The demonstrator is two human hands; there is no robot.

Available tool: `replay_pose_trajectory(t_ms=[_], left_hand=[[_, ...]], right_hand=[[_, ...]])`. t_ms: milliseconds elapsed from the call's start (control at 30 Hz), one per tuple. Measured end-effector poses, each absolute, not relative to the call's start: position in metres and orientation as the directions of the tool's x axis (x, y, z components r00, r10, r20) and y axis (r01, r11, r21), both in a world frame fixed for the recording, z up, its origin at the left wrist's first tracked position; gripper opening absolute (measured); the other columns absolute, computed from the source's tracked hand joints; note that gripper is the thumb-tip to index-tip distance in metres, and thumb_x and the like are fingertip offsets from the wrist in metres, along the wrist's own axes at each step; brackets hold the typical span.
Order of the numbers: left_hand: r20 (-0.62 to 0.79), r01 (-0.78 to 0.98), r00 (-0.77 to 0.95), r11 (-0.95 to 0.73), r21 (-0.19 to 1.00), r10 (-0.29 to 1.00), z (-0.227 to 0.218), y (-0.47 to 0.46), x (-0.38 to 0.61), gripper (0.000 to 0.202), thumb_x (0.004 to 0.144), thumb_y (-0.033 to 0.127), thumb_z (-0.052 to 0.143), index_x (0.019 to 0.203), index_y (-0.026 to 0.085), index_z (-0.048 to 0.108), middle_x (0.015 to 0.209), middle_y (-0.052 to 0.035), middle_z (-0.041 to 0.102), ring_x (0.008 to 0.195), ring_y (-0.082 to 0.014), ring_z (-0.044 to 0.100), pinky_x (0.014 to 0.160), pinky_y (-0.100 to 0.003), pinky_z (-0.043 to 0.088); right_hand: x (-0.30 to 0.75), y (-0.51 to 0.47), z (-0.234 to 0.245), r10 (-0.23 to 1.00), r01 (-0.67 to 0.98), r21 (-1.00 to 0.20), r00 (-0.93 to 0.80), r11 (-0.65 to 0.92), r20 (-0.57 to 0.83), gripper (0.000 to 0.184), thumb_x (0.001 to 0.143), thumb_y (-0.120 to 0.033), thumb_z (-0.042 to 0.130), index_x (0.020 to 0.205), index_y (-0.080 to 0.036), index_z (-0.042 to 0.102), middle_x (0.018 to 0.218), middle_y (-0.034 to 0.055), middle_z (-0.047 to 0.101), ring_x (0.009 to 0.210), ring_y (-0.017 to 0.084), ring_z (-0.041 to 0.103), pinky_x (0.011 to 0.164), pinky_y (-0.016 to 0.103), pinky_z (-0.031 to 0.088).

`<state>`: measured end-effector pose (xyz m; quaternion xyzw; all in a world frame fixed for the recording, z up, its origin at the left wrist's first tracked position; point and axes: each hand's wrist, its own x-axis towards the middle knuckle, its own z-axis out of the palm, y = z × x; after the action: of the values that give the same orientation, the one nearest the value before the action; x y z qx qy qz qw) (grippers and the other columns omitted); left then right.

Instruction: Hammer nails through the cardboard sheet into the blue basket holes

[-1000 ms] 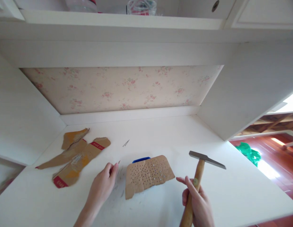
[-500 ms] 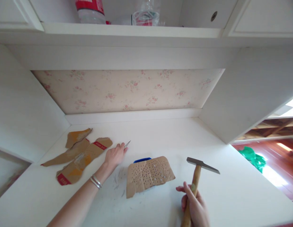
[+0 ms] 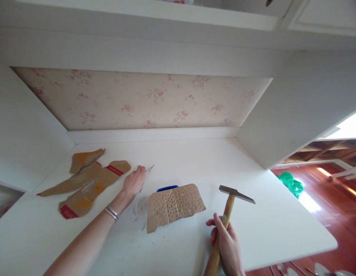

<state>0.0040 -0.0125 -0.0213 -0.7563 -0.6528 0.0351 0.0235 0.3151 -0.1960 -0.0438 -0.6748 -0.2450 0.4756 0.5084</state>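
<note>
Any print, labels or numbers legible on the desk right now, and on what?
Red band on the torn brown cardboard strip, far end at: pale lettering, too blurred to read.
Red band at its near end: pale lettering, too blurred to read.
Perforated brown cardboard piece: no text.
Wooden-handled hammer: no text visible.

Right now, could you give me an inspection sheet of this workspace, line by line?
Surface: white desk, faint scuff marks near its front.
Job's things: hammer; perforated cardboard piece lying over a blue object; thin nails.
Clutter: torn cardboard scraps at left.
Hands: left hand reaches out, fingertips at the nails; right hand grips the hammer handle.
Cables: nothing seen.
Surroundings: floral back panel, white shelf above, red floor with a green bag at right.
</note>
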Motion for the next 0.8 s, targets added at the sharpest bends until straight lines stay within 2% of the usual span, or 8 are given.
replay_pose_trajectory(t_ms=[133, 333, 467, 700, 800], left_hand=[[0.006, 0.99, 0.134, -0.134, -0.047, 0.991, -0.024, -0.015, 0.004, 0.033, 0.101, 0.027, 0.026, 0.111, 0.013, 0.054, 0.106, -0.0147, 0.057, 0.086, -0.0259, 0.065, 0.066, -0.035, 0.053], [0.053, 0.993, 0.121, -0.122, 0.008, 0.991, -0.027, -0.014, 0.002, 0.027, 0.097, 0.014, 0.032, 0.102, 0.014, 0.059, 0.103, -0.013, 0.059, 0.093, -0.0244, 0.063, 0.077, -0.034, 0.05], [0.102, 0.996, 0.064, -0.069, 0.05, 0.993, -0.025, -0.016, 0.002, 0.025, 0.094, 0.01, 0.034, 0.099, 0.011, 0.059, 0.099, -0.0147, 0.06, 0.089, -0.0246, 0.063, 0.079, -0.035, 0.049], [0.223, 0.978, -0.055, 0.007, 0.21, 0.973, 0.006, -0.039, -0.001, 0.029, 0.1, 0.023, 0.026, 0.109, 0.013, 0.052, 0.096, -0.014, 0.066, 0.09, -0.0276, 0.067, 0.073, -0.035, 0.051], [0.255, 0.955, -0.064, -0.015, 0.295, 0.965, 0.028, -0.06, 0.004, 0.025, 0.101, 0.029, 0.028, 0.11, 0.018, 0.049, 0.106, -0.0112, 0.069, 0.095, -0.0241, 0.068, 0.076, -0.032, 0.052]], right_hand=[[0.315, -0.194, -0.044, 0.812, -0.16, -0.918, 0.43, -0.362, -0.395, 0.043, 0.083, -0.059, 0.06, 0.072, -0.018, 0.063, 0.041, -0.0057, 0.05, 0.039, 0.009, 0.041, 0.041, 0.021, 0.031], [0.315, -0.194, -0.041, 0.812, -0.124, -0.909, 0.414, -0.398, -0.412, 0.045, 0.083, -0.061, 0.059, 0.072, -0.018, 0.062, 0.041, -0.0054, 0.05, 0.04, 0.01, 0.042, 0.041, 0.021, 0.032], [0.316, -0.195, -0.043, 0.805, -0.129, -0.909, 0.429, -0.395, -0.41, 0.045, 0.082, -0.062, 0.058, 0.072, -0.018, 0.062, 0.041, -0.0051, 0.05, 0.04, 0.011, 0.042, 0.041, 0.022, 0.032], [0.316, -0.191, -0.043, 0.801, -0.2, -0.906, 0.423, -0.373, -0.423, 0.043, 0.082, -0.06, 0.061, 0.072, -0.018, 0.061, 0.043, -0.0053, 0.051, 0.04, 0.011, 0.042, 0.041, 0.022, 0.032], [0.315, -0.189, -0.04, 0.799, -0.188, -0.904, 0.422, -0.385, -0.428, 0.044, 0.081, -0.061, 0.061, 0.07, -0.019, 0.06, 0.041, -0.0055, 0.05, 0.039, 0.01, 0.041, 0.041, 0.022, 0.031]])
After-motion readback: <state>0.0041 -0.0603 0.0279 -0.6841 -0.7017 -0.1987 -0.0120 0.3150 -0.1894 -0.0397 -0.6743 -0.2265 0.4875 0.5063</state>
